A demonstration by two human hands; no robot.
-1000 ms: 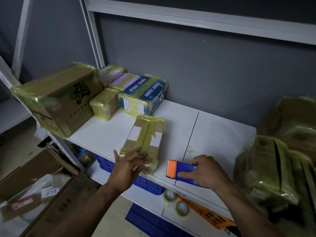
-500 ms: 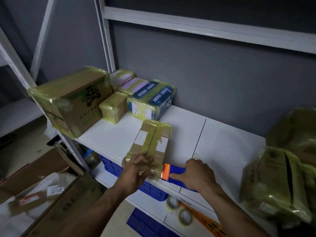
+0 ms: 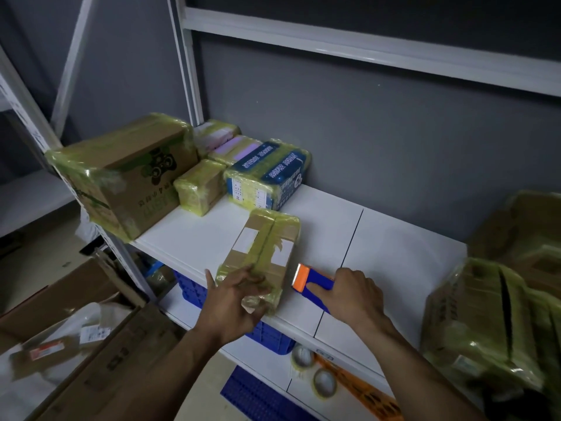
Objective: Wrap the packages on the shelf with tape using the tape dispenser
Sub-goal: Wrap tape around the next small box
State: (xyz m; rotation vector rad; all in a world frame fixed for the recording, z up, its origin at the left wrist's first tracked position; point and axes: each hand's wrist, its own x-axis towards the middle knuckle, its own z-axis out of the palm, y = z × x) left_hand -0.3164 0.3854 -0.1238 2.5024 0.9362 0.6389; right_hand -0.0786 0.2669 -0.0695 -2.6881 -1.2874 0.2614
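A small brown cardboard package (image 3: pixel 261 253) banded with yellowish tape lies near the front edge of the white shelf (image 3: pixel 394 256). My left hand (image 3: pixel 233 299) rests on its near end, fingers spread over the taped corner. My right hand (image 3: pixel 352 296) grips the blue tape dispenser (image 3: pixel 315 281), whose orange blade end sits right beside the package's right side. The roll inside the dispenser is hidden by my hand.
Taped packages stand at the back left: a large brown box (image 3: pixel 121 174), a small yellow-wrapped box (image 3: pixel 198 186), a blue box (image 3: pixel 267 174). Bulky wrapped parcels (image 3: pixel 485 323) crowd the right. Tape rolls (image 3: pixel 324 382) lie on the lower shelf; open cartons (image 3: pixel 76 335) sit below left.
My right hand has slid the dispenser left along the shelf until its orange end reaches the package. My left hand stayed on the package's near end.
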